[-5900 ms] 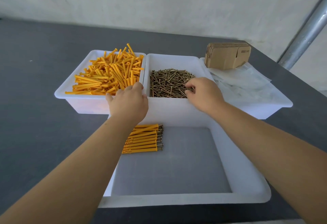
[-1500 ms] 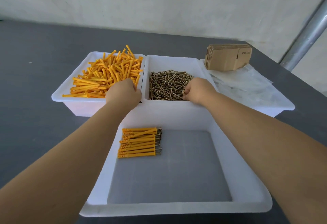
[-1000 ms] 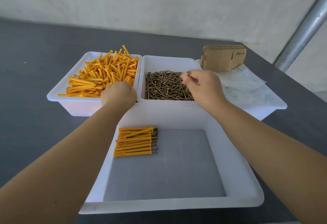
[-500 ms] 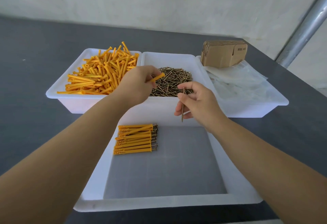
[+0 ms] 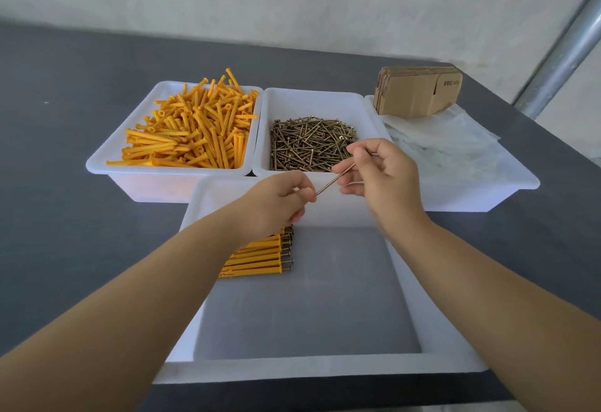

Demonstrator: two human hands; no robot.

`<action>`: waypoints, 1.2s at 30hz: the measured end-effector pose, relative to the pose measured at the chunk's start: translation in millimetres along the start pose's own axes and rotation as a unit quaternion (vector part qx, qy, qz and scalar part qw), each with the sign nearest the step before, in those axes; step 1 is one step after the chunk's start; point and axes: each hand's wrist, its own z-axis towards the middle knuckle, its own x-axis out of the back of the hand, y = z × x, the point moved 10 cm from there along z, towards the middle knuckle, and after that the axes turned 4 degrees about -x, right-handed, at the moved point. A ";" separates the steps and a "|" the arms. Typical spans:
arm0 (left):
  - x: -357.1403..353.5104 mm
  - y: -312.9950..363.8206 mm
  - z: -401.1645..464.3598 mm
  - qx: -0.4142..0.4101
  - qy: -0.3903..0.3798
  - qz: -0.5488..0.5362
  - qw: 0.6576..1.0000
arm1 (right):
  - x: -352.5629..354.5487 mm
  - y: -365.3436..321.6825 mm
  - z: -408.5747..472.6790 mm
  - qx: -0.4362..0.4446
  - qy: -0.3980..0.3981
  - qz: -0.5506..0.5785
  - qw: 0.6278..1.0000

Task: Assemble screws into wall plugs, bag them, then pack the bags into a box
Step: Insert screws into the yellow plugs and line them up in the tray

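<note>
Both hands meet over the front tray [image 5: 439,369]: right hand [image 5: 387,180] pinches a screw [image 5: 335,180], whose tip reaches the curled left hand [image 5: 276,206], its wall plug hidden. Left forearm partly covers the assembled plugs [image 5: 260,258].

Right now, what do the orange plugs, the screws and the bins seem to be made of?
Orange plugs: likely moulded plastic, matte, uniform colour. Screws: metal, brassy-olive sheen with glints. Bins: white plastic, slightly translucent, smooth rounded rims.
</note>
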 end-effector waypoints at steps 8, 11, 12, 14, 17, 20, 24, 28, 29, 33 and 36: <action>-2.2 2.8 -2.8 -0.009 -0.024 -0.056 0.998 | -9.9 3.1 -3.9 -0.020 -0.044 0.041 0.998; 0.3 4.4 -1.8 -0.021 -0.009 -0.085 0.996 | -26.9 6.9 -10.1 -0.028 -0.112 -0.019 0.993; 1.3 3.4 -1.4 -0.021 -0.002 -0.091 0.996 | -31.7 7.4 -12.1 -0.020 -0.127 -0.059 0.990; 0.6 1.2 -1.9 -0.015 0.002 -0.091 0.996 | -38.1 5.6 -14.5 0.011 -0.138 -0.148 0.979; 3.7 7.3 -2.0 -0.049 0.021 -0.035 0.998 | -46.1 -2.7 -19.0 0.074 -0.150 -0.233 0.958; 22.9 14.3 -3.4 -0.095 0.095 -0.037 0.990 | -46.5 -10.6 -21.6 0.116 -0.142 -0.259 0.948; 39.6 7.9 -3.3 -0.102 0.147 -0.066 0.982 | -46.7 -10.8 -21.9 0.128 -0.158 -0.269 0.941; 51.6 8.3 -6.6 -0.112 0.190 -0.061 0.974 | -53.0 -12.0 -29.1 0.167 -0.161 -0.347 0.909; 56.5 7.4 -8.3 -0.108 0.212 -0.044 0.970 | -57.9 -10.9 -32.1 0.172 -0.169 -0.363 0.900; 81.6 9.0 -20.8 -0.107 0.328 0.075 0.935 | -82.1 4.4 -44.1 0.168 -0.233 -0.436 0.853; 97.1 13.8 -30.2 -0.118 0.392 0.131 0.903 | -97.5 13.1 -46.2 0.169 -0.265 -0.507 0.803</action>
